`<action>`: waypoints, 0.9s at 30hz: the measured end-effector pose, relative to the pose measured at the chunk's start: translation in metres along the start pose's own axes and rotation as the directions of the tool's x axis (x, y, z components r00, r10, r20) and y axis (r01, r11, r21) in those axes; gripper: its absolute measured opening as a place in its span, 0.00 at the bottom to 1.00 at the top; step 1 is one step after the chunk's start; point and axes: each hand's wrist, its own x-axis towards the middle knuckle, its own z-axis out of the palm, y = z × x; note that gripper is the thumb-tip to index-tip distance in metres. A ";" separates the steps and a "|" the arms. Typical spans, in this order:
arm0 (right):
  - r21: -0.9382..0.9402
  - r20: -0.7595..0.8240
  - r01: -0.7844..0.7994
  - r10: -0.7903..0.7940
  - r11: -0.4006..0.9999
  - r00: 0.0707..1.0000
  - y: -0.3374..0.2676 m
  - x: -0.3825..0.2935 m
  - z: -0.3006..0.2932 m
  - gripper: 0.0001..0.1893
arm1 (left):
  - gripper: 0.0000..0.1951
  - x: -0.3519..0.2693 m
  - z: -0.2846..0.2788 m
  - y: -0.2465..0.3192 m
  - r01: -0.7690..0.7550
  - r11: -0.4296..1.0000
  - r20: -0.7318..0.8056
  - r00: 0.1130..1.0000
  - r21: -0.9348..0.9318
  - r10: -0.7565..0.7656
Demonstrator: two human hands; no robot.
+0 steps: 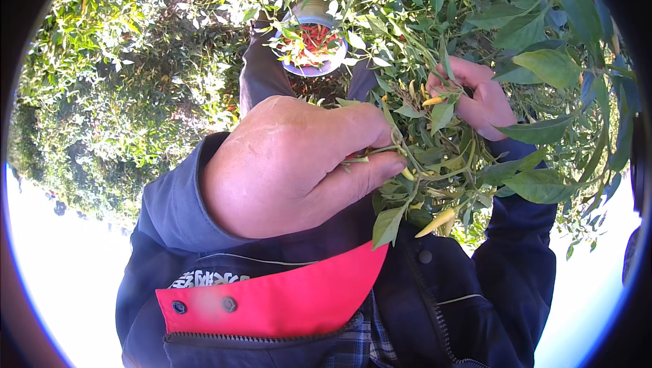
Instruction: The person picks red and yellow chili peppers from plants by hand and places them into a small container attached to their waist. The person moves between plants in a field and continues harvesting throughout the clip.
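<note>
My left hand [300, 164] reaches across my chest, its back towards the camera. Thumb and forefinger pinch at green chili stems [359, 159]; a bit of red shows between the fingers, and the palm is hidden. My right hand [476, 95] is curled round a leafy twig of the chili plant [540, 184], partly behind leaves. A yellow-orange chili pepper [433, 101] lies close to its fingertips. Another small yellow chili [407, 173] touches my left thumb's tip. Lower down hangs a larger pale yellow chili [436, 223].
Beyond my hands, between my legs, stands a bucket [311, 69] holding red chilies [316, 39], with leaves partly over it. Dense chili bushes [102, 113] spread on the left and ahead. Large leaves [550, 67] hang close at the right.
</note>
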 end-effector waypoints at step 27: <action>-0.075 0.019 -0.064 0.065 0.995 0.998 -0.033 0.019 0.017 0.10 | 0.13 -0.048 0.015 -0.029 0.160 0.986 -0.203 0.965 -0.053 -0.168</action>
